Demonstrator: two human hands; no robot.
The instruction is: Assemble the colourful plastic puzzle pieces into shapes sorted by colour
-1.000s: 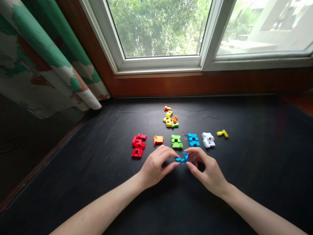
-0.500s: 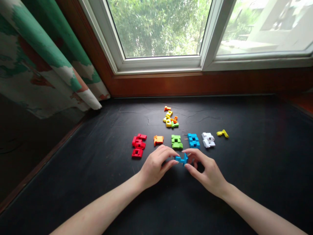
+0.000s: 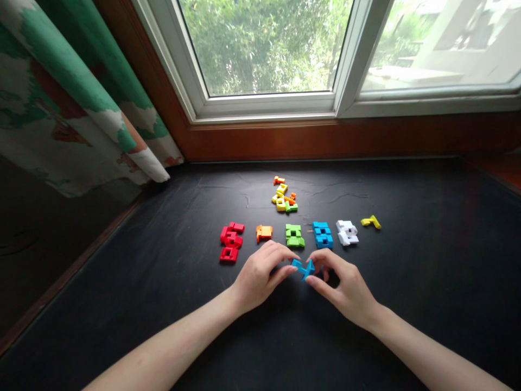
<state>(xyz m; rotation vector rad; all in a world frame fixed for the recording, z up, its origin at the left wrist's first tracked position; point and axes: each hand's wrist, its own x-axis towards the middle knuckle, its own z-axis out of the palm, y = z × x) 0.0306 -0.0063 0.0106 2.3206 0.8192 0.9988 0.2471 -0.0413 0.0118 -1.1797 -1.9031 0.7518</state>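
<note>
A small blue plastic block with a flared right end is held above the black tabletop, tilted. My left hand pinches its left end between thumb and fingertips. The thumb and index finger of my right hand close on its flared right end. Just beyond my hands lies a row of block pieces: red blocks, an orange block, green blocks, blue blocks and white blocks.
Behind the row lies a loose pile of yellow blocks, orange and green ones. A single yellow block lies at the right. The black tabletop runs to a window, with a patterned curtain at the left.
The blue block has tilted between my fingers, its right end turning slightly downward. My right fingertips have shifted a little around that end. The blocks on the table have not moved.
</note>
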